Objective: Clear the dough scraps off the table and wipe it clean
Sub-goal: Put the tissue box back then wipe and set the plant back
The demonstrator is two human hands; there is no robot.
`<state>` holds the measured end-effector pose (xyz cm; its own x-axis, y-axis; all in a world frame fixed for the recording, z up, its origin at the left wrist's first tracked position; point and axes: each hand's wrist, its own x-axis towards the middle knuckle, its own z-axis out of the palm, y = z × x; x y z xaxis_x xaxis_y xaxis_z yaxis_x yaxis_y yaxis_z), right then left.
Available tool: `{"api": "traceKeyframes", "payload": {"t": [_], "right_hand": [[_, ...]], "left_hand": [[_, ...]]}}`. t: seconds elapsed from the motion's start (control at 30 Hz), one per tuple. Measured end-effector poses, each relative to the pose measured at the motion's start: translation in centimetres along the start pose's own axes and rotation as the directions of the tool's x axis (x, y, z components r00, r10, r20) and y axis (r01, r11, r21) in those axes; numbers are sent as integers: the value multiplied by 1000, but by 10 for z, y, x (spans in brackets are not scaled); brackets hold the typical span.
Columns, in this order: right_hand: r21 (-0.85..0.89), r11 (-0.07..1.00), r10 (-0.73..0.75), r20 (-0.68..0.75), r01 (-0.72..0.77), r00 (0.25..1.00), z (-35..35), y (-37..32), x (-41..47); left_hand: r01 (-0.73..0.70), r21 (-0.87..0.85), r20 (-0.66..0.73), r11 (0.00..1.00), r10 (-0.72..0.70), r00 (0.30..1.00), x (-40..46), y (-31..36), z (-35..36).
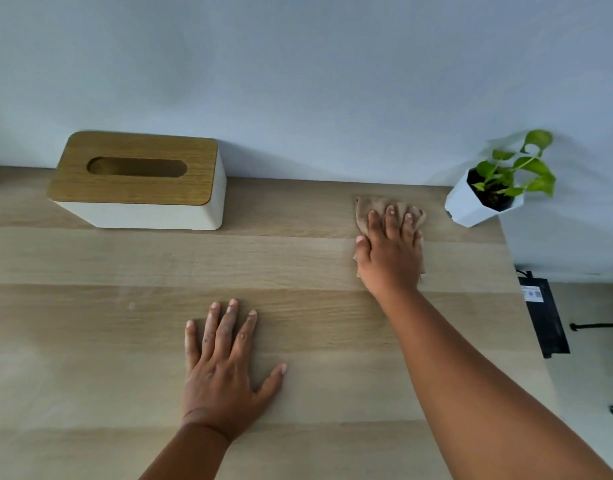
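Cloth: beige wiping cloth (367, 211) lies flat on the far right of the wooden table (298, 265), near the back edge, between the tissue box and the plant pot and closer to the pot.
Right hand: the right hand (390, 252) presses down on the cloth with straight, spread fingers (a flat-palm press, nothing clenched round it).
Left hand: the left hand (222, 368) rests flat and empty on the bare wood, near the front, fingers splayed, well apart from the cloth.
Scraps: no dough scraps are plain to see; a faint pale speck (132, 305) sits left of the left hand.
Direction: unwiped wood lies mostly left and toward the person, so the stroke likely runs that way.
Surroundings: wood-lidded tissue box (138, 180) back left; potted plant (495, 188) just right of the cloth, easy to knock.
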<state>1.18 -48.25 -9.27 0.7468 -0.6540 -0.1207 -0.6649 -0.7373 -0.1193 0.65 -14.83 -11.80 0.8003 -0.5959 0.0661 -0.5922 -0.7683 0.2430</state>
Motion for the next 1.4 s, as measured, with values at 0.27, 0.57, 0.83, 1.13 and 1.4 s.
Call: {"api": "traceKeyframes", "payload": {"t": [0.27,0.57,0.83,1.13,1.4], "right_hand": [[27,985,-169,31,168,985,1,22,-74],[20,976,-214,-26,215,976,6,61,-166],[-7,976,-218,-18,218,976,13,124,-241],[-9,979,-204,-46,204,978,18,197,-311],[8,986,-168,-66,169,983,13,238,-359]], "left_hand": [[18,6,5,1000,-18,1000,0,2,-2],[33,12,13,999,-33,999,0,3,-3],[51,-3,25,999,-51,998,1,2,-4],[51,-1,16,999,-51,999,1,4,-6],[38,6,-10,999,-38,999,2,-1,0]]}}
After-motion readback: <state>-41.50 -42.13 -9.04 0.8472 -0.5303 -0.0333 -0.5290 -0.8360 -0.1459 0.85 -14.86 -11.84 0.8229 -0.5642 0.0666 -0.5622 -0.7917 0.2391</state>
